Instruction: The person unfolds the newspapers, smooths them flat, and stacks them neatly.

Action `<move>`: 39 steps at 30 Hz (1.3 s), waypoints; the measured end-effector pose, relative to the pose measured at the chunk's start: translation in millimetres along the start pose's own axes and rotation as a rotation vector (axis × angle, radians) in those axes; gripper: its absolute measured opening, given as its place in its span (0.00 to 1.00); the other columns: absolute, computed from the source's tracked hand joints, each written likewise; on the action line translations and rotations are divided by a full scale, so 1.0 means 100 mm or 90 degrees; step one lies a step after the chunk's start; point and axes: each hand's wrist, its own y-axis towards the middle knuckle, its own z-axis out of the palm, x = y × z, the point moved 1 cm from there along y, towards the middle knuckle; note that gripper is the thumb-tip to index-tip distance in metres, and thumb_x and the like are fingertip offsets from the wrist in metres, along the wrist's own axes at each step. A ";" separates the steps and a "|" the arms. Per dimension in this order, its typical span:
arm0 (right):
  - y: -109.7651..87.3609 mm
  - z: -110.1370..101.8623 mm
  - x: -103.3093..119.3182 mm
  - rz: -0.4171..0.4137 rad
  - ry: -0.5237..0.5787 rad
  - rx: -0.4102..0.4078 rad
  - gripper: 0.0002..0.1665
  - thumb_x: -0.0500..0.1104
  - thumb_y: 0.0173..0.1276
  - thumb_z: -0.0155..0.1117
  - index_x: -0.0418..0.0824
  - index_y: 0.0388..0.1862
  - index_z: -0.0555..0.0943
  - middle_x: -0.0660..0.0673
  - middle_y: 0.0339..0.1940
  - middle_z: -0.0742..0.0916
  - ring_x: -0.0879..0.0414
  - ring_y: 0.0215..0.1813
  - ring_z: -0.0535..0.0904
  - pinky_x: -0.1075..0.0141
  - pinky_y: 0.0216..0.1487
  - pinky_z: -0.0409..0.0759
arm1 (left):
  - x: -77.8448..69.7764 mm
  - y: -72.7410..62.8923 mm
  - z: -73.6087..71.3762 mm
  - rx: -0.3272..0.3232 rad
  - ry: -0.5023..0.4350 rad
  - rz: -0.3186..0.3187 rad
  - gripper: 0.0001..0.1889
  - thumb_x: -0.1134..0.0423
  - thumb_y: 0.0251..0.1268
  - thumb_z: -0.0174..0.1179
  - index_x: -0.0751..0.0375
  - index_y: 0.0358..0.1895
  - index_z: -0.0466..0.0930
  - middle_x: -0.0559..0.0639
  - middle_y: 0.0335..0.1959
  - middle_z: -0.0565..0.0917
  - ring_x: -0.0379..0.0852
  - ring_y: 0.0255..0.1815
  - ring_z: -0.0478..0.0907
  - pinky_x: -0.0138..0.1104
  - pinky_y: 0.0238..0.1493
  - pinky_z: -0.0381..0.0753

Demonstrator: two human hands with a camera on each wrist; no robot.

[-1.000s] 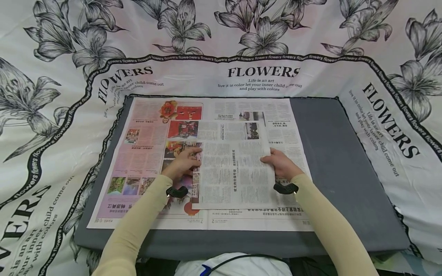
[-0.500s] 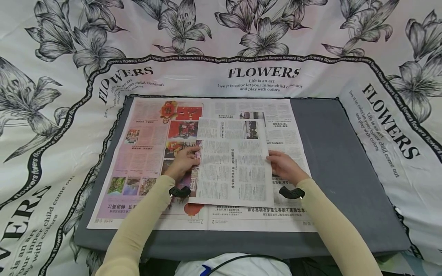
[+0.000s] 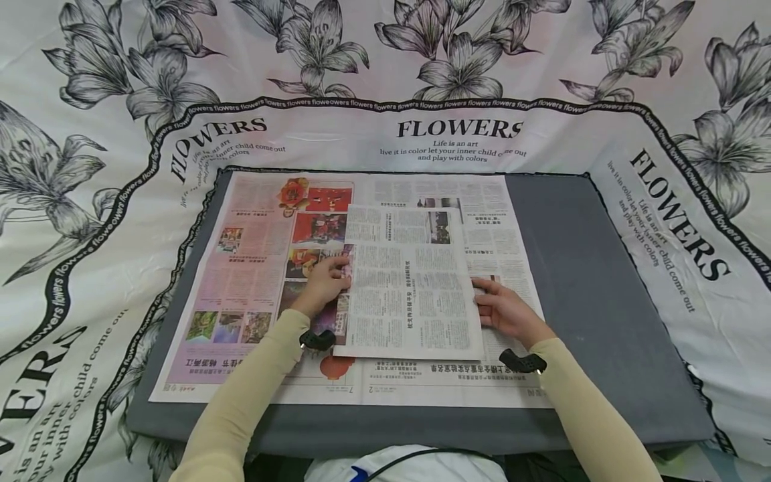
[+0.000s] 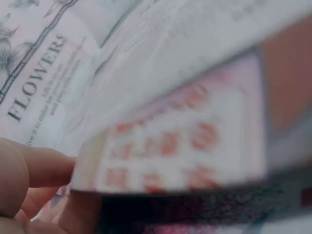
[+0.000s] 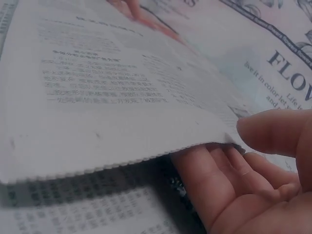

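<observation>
A folded newspaper (image 3: pixel 409 288), printed in grey columns with a colour strip along its left side, lies over a wider spread newspaper (image 3: pixel 241 281). My left hand (image 3: pixel 325 284) pinches its left edge, and the left wrist view shows the thumb (image 4: pixel 48 165) against the layered paper. At the right edge is my right hand (image 3: pixel 508 311). In the right wrist view its fingers (image 5: pixel 209 180) reach beneath the lifted edge of the folded newspaper, while the thumb (image 5: pixel 273 129) stands apart from them, its tip beside that edge. Some right fingertips are hidden under the paper.
Both papers rest on a dark grey table surface (image 3: pixel 572 301). A white cloth (image 3: pixel 337 134) with flower drawings and lettering surrounds it on the left, back and right. Dark straps (image 3: pixel 317 340) sit at the wrists. A black cable (image 3: pixel 434 452) crosses at the front.
My right hand has shifted right and towards me, its thumb moving off the sheet to its edge. The folded newspaper's near edge sits slightly farther away. The left hand keeps its pinch.
</observation>
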 end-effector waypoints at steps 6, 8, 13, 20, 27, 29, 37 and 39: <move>-0.08 0.02 -0.11 -0.014 -0.024 0.001 0.42 0.32 0.81 0.44 0.36 0.84 0.36 0.51 0.46 0.89 0.57 0.44 0.90 0.63 0.42 0.88 | -0.19 -0.14 0.04 -0.046 0.209 0.105 0.31 0.61 0.67 0.62 0.61 0.73 0.70 0.64 0.67 0.77 0.60 0.61 0.77 0.51 0.58 0.78; -0.09 0.02 -0.13 -0.024 -0.025 -0.002 0.42 0.33 0.81 0.44 0.34 0.84 0.36 0.52 0.45 0.89 0.58 0.44 0.90 0.63 0.42 0.88 | -0.28 -0.21 0.10 -0.058 0.299 0.154 0.32 0.59 0.66 0.63 0.62 0.73 0.70 0.64 0.70 0.75 0.64 0.69 0.72 0.56 0.68 0.72; -0.11 0.03 -0.14 -0.039 -0.027 -0.019 0.40 0.34 0.81 0.46 0.31 0.83 0.41 0.52 0.43 0.89 0.58 0.43 0.90 0.63 0.42 0.88 | -0.43 -0.37 0.48 -0.019 0.478 0.285 0.31 0.53 0.65 0.67 0.58 0.71 0.73 0.63 0.70 0.75 0.64 0.73 0.68 0.58 0.73 0.66; -0.10 0.03 -0.17 -0.041 -0.027 -0.032 0.37 0.35 0.82 0.46 0.31 0.82 0.44 0.52 0.43 0.89 0.58 0.43 0.90 0.63 0.42 0.88 | -0.53 -0.66 1.16 0.160 0.597 0.410 0.39 0.44 0.61 0.69 0.49 0.75 0.68 0.60 0.76 0.68 0.63 0.77 0.64 0.55 0.76 0.65; -0.08 0.01 -0.18 -0.039 -0.021 -0.027 0.38 0.37 0.83 0.46 0.33 0.84 0.43 0.53 0.44 0.90 0.58 0.45 0.90 0.63 0.43 0.88 | -0.49 -0.86 1.65 0.226 0.690 0.483 0.48 0.32 0.56 0.69 0.42 0.79 0.60 0.59 0.81 0.58 0.65 0.81 0.56 0.56 0.76 0.64; -0.07 0.00 -0.18 -0.038 -0.013 -0.027 0.38 0.37 0.83 0.46 0.33 0.83 0.44 0.53 0.44 0.90 0.58 0.45 0.90 0.63 0.42 0.88 | -0.47 -0.88 1.72 0.224 0.692 0.503 0.48 0.31 0.57 0.67 0.42 0.79 0.59 0.59 0.81 0.58 0.64 0.81 0.56 0.56 0.76 0.64; -0.08 -0.01 -0.20 -0.042 -0.019 -0.028 0.36 0.39 0.84 0.46 0.33 0.83 0.47 0.53 0.45 0.90 0.58 0.46 0.90 0.63 0.41 0.88 | -0.49 -0.90 1.78 0.229 0.655 0.513 0.40 0.36 0.68 0.60 0.44 0.79 0.61 0.57 0.79 0.62 0.61 0.78 0.61 0.54 0.74 0.67; -0.08 -0.01 -0.20 -0.044 -0.021 -0.030 0.36 0.40 0.84 0.46 0.33 0.83 0.46 0.53 0.46 0.90 0.57 0.46 0.90 0.63 0.42 0.88 | -0.51 -0.89 1.77 0.241 0.648 0.512 0.39 0.36 0.69 0.59 0.44 0.79 0.61 0.57 0.79 0.63 0.60 0.78 0.62 0.52 0.73 0.67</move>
